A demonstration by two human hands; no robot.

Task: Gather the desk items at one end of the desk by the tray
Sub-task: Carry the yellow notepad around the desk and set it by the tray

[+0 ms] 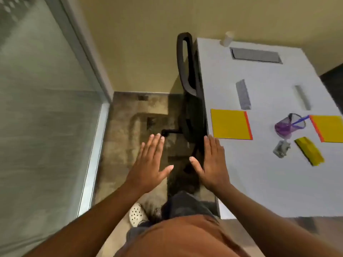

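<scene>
Head view, steeply downward (desk [259,173] rightward)

No text, label, brand, number or sign can be read anywhere in this view. The two yellow pads [231,124] on the white surface [259,182] are seen with plain faces, and the remaining items are blurred.

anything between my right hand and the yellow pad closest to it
Nothing visible. The right hand hangs open over the desk edge, and the yellow pad lies just beyond its fingertips with only bare desk between. The chair stands off to the left.
</scene>
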